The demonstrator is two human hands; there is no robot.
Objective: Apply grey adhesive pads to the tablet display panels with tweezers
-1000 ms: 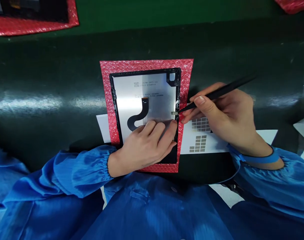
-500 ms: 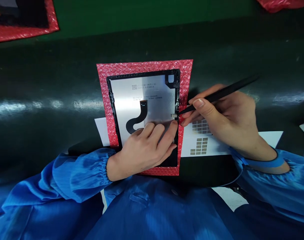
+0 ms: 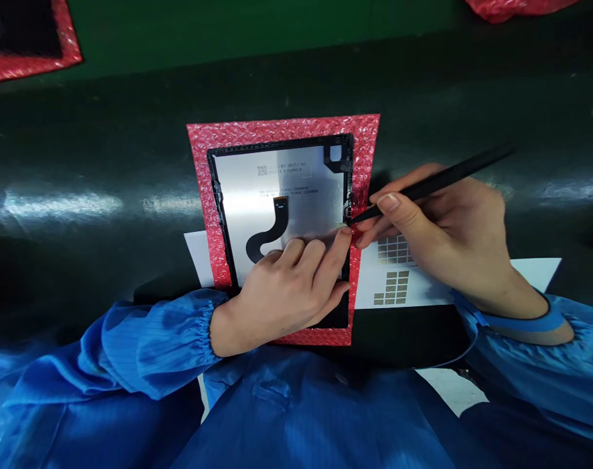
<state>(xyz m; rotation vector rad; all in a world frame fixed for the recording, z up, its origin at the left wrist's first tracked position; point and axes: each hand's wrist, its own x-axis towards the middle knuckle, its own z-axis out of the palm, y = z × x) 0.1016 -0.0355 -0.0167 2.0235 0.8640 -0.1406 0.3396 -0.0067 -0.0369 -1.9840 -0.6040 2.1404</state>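
Panel (image 3: 310, 215) sits on red wrap (image 3: 286, 127) mid-table (image 3: 130, 130), wrap showing past its edges, with a wide stretch of table past the far edge. The left hand (image 3: 286, 293) covers the near half, grip loose and laid flattish, one fingertip at the right edge. The right hand (image 3: 437, 234) has its grip pinched on black tweezers (image 3: 437, 181), tip by that fingertip. White sheet (image 3: 427, 286) runs under the wrap, right hand over it. Dark slab (image 3: 27, 32) far left, red bundle (image 3: 521, 8) far right.
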